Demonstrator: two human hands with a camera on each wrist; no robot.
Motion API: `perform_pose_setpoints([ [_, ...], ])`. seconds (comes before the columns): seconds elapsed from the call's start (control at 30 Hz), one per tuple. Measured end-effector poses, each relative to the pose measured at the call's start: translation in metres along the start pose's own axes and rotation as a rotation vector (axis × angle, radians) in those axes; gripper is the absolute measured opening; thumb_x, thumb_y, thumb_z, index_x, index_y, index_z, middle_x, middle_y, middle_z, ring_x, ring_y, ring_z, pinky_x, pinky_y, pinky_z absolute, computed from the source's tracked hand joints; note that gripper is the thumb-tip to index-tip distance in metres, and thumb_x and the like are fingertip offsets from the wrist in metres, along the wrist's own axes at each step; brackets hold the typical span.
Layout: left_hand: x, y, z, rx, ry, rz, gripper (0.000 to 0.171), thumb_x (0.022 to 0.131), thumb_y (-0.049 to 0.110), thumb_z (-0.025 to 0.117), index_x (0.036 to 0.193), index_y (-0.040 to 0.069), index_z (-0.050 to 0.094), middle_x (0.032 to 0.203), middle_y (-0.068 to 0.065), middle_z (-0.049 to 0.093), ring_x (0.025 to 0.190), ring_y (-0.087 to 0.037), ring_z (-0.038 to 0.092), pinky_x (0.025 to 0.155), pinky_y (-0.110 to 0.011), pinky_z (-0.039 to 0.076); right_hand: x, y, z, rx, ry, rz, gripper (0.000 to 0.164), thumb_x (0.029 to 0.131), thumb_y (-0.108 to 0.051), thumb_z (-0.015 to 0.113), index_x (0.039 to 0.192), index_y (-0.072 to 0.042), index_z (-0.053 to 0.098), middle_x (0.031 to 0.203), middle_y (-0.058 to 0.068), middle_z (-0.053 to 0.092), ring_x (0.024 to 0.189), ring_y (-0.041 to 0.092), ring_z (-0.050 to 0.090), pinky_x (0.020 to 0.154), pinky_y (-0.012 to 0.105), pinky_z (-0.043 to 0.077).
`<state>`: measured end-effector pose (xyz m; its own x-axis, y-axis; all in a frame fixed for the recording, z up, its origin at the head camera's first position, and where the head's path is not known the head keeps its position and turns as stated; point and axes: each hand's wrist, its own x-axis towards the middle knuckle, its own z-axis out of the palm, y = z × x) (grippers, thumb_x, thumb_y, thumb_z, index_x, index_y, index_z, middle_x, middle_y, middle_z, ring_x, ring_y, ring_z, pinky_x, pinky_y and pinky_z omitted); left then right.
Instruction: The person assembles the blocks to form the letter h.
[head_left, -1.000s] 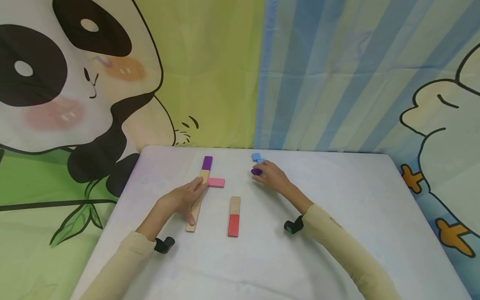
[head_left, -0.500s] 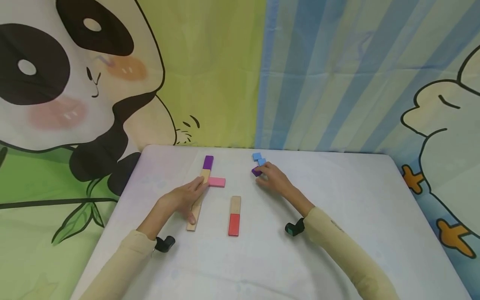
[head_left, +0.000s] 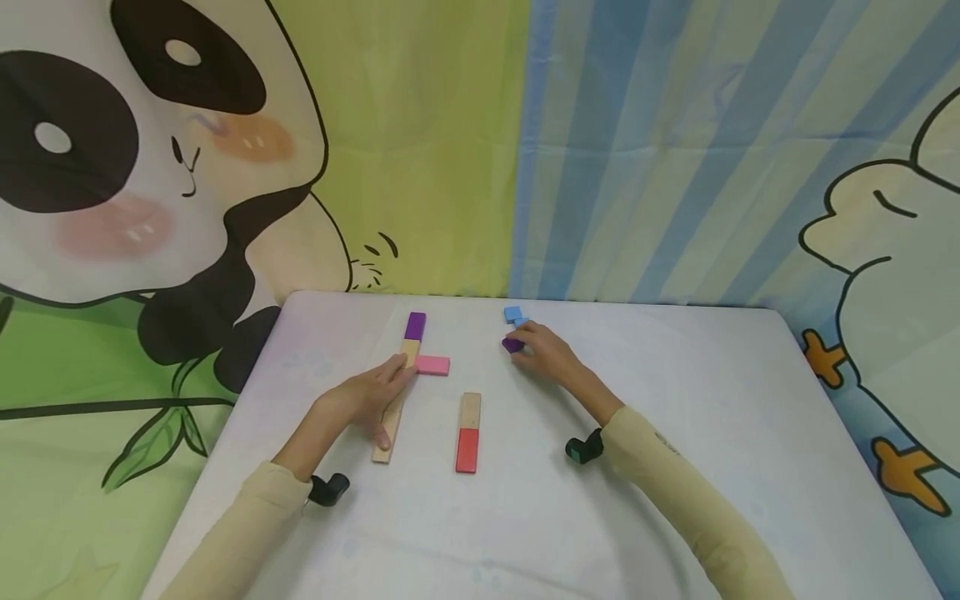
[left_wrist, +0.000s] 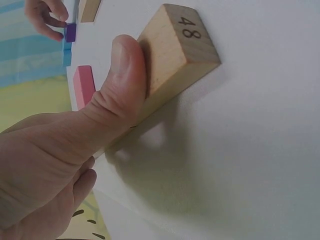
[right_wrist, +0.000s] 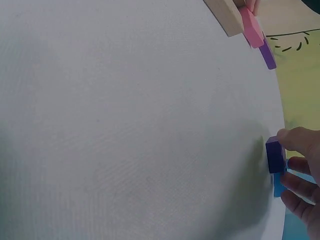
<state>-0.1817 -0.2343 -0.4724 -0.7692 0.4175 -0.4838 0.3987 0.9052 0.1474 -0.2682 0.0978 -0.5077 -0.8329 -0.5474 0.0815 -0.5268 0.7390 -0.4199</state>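
Note:
On the white table, my left hand [head_left: 367,396] rests over a row of plain wooden blocks [head_left: 392,429], its fingers extended and its thumb against the near block. That block bears the number 48 in the left wrist view. A purple block [head_left: 415,326] lies at the row's far end, and a pink block [head_left: 432,365] juts out to its right by my fingertips. My right hand [head_left: 547,354] pinches another purple block [right_wrist: 275,155] between thumb and fingers, close to the table's far edge. Just behind it lie two light blue blocks [head_left: 512,314], one partly hidden by the hand.
Between my arms, a plain wooden block [head_left: 470,410] lies end to end with a red block [head_left: 467,451]. A curtain with a cartoon panda [head_left: 300,150] hangs behind the table [head_left: 675,375]. Each wrist wears a small black camera [head_left: 328,489].
My right hand has shifted slightly on the purple block, which has turned a little in its fingers. The left hand stays in place on the row.

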Motion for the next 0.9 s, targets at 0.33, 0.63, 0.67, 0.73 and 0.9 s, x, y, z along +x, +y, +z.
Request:
perform_pose_setpoints([
  [0.33,-0.002,0.002,-0.001,0.006,0.014,0.006,0.134,0.055,0.05,0.087,0.156,0.009,0.01,0.163,-0.02,0.004,0.15,-0.038,0.015,0.117,-0.052,0.031,0.006,0.004,0.005,-0.034,0.009,-0.062,0.029,0.088,-0.012,0.07,0.115,-0.001,0.068,0.127,0.018,0.062,0.118,0.033,0.06,0.102,0.045,0.05],
  [0.63,-0.003,0.003,-0.002,0.001,0.0,-0.011,0.134,0.056,0.049,0.087,0.157,0.011,0.008,0.164,-0.018,0.002,0.151,-0.036,0.013,0.118,-0.052,0.03,0.01,0.006,0.004,-0.021,-0.034,-0.038,0.027,0.09,-0.012,0.068,0.115,-0.002,0.067,0.126,0.016,0.065,0.118,0.032,0.061,0.104,0.044,0.048],
  [0.67,-0.003,0.003,-0.002,-0.001,0.002,-0.008,0.134,0.056,0.048,0.087,0.157,0.011,0.008,0.164,-0.019,0.002,0.151,-0.037,0.013,0.117,-0.052,0.03,0.011,0.007,0.005,-0.021,-0.03,-0.043,0.026,0.09,-0.012,0.068,0.114,-0.002,0.067,0.124,0.016,0.066,0.116,0.032,0.061,0.103,0.044,0.049],
  [0.73,-0.003,0.003,-0.001,-0.002,-0.003,-0.012,0.134,0.056,0.049,0.087,0.157,0.011,0.007,0.164,-0.018,0.001,0.151,-0.036,0.012,0.118,-0.052,0.03,0.011,0.007,0.006,-0.019,-0.023,-0.052,0.024,0.09,-0.011,0.068,0.111,-0.001,0.067,0.119,0.016,0.067,0.111,0.031,0.063,0.1,0.043,0.051],
  [0.9,-0.002,0.003,-0.002,-0.009,-0.011,-0.02,0.134,0.056,0.049,0.087,0.157,0.012,0.006,0.164,-0.018,0.0,0.152,-0.036,0.011,0.118,-0.052,0.029,0.011,-0.001,0.01,0.002,-0.053,-0.039,0.024,0.09,-0.014,0.069,0.111,-0.001,0.065,0.11,0.014,0.067,0.1,0.025,0.063,0.092,0.04,0.054],
])
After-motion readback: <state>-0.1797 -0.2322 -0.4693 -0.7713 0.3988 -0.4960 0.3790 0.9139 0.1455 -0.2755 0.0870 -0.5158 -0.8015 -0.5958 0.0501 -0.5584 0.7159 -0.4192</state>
